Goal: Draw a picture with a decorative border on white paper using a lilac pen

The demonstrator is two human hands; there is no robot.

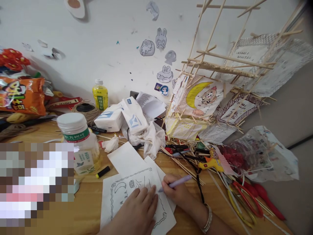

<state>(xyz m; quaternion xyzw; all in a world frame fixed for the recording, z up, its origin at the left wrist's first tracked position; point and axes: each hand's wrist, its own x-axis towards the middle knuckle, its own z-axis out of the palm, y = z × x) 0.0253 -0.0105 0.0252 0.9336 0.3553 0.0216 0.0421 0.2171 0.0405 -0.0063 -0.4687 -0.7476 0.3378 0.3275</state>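
My right hand (174, 191) is closed round a light purple pen (180, 181), whose tip meets the right part of a white sheet (107, 195). Black line drawings cover this sheet: a wavy border, a crescent moon and a small round motif. Pressed flat over its middle is my left hand (139, 209), fingers stretched out, hiding part of the drawing. A blank white paper (127, 160) lies partly under the drawn sheet, and another paper edge shows by my right hand. The black marker cap (103, 171) with a yellow end rests to the left.
A clear plastic jar (81, 140), a yellow drink bottle (100, 94) and tissue packs (134, 115) stand behind. To the right are a stick frame with drawn panels (202, 94), a yellow glue gun (211, 164), red-handled scissors (246, 199) and thin sticks. The lower left is pixelated.
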